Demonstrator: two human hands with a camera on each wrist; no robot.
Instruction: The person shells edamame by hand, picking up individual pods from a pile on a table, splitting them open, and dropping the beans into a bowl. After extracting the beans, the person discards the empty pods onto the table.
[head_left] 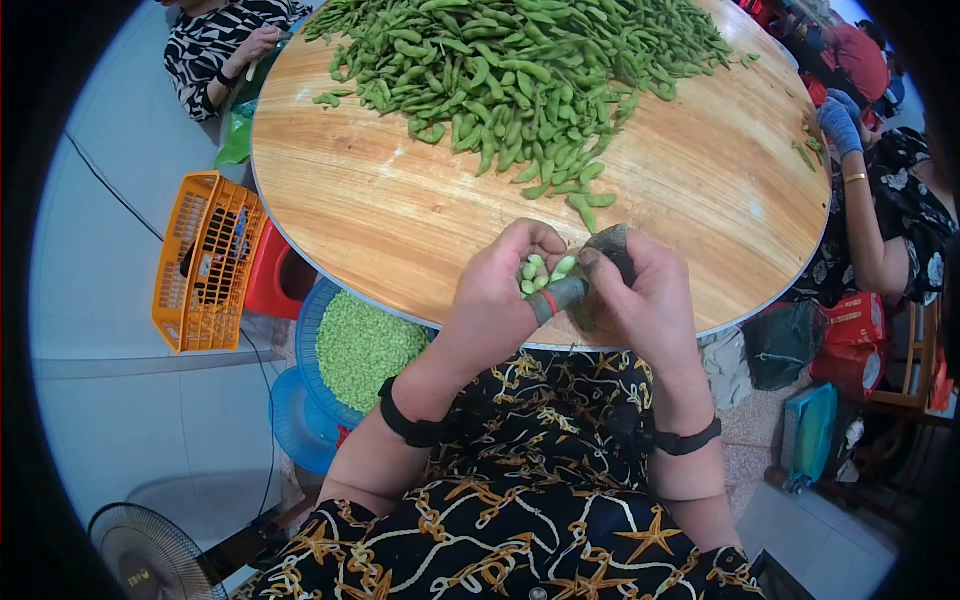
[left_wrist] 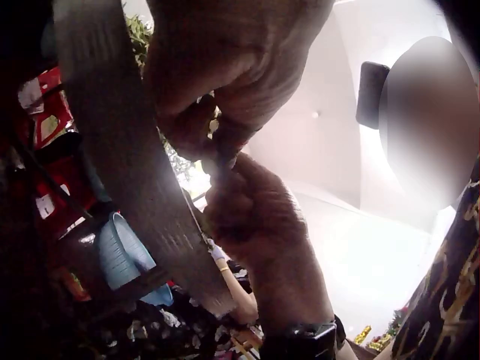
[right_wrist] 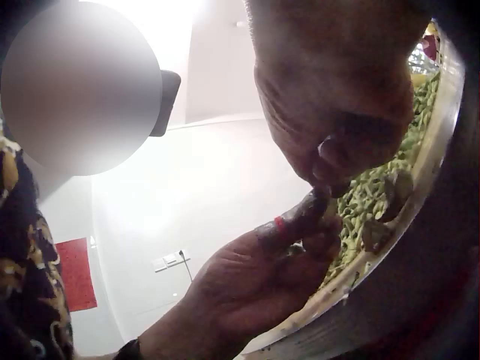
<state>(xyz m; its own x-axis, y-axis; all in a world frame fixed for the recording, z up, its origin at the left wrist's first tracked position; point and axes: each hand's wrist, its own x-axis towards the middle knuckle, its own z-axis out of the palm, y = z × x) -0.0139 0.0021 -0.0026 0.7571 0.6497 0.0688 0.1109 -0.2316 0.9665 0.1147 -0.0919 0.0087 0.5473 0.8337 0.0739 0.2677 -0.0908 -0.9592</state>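
Note:
Several pale green shelled beans lie in the curled palm of the left hand, whose thumb wears a dark cover tied with a red band. The right hand, a dark cover on one finger, meets the left thumb tip over the table's near edge. Between the fingertips of both hands a green pod is pinched, mostly hidden. Just beyond the hands, loose pods trail from a big heap of green pods. Both wrist views are dark; in them the left hand and right hand touch.
The round wooden table spans the front. Below its left edge sit a blue basket of shelled beans, a red stool and an orange crate. A fan stands lower left. People sit at both sides, one with a gloved hand.

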